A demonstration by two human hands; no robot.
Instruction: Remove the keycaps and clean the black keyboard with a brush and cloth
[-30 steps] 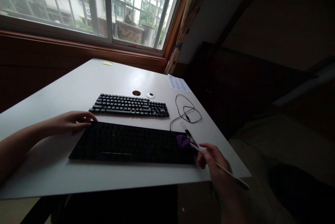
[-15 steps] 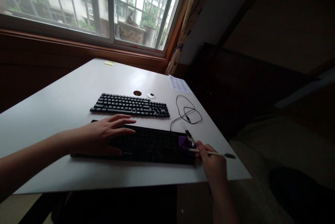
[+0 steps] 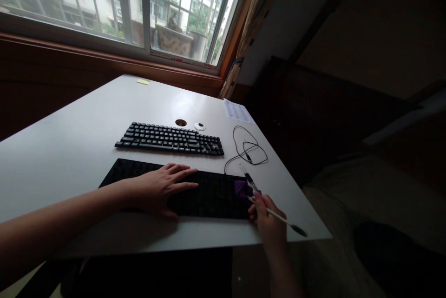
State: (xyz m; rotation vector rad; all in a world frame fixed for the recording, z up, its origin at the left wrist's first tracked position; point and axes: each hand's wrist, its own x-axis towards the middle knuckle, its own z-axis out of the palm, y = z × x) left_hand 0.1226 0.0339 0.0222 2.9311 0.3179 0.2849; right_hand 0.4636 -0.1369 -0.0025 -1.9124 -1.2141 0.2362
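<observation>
My left hand (image 3: 158, 188) lies spread across the black keyboard base (image 3: 209, 195), fingers stretched over its surface. My right hand (image 3: 268, 216) is closed around a thin, pale-handled brush (image 3: 278, 217); the dark tip points outward to the lower right. That hand is at the base's right end, beside a crumpled purple cloth (image 3: 242, 189). A small tool with wire loops, like a keycap puller (image 3: 249, 179), lies against the cloth, its lower end partly hidden near my fingers. Behind the base, black keycaps (image 3: 167, 138) sit in rows in a keyboard layout.
A thin black cable (image 3: 256, 143) runs from the base and coils on the white table (image 3: 87, 116). Farther back are a round hole (image 3: 180, 122), its white cover (image 3: 200, 126), a yellow note (image 3: 143, 81) and a printed sheet (image 3: 238, 111). A barred window stands behind.
My left hand has slid right along the base, uncovering its left end. My right hand has shifted left and slightly down, and the brush now slants more steeply.
</observation>
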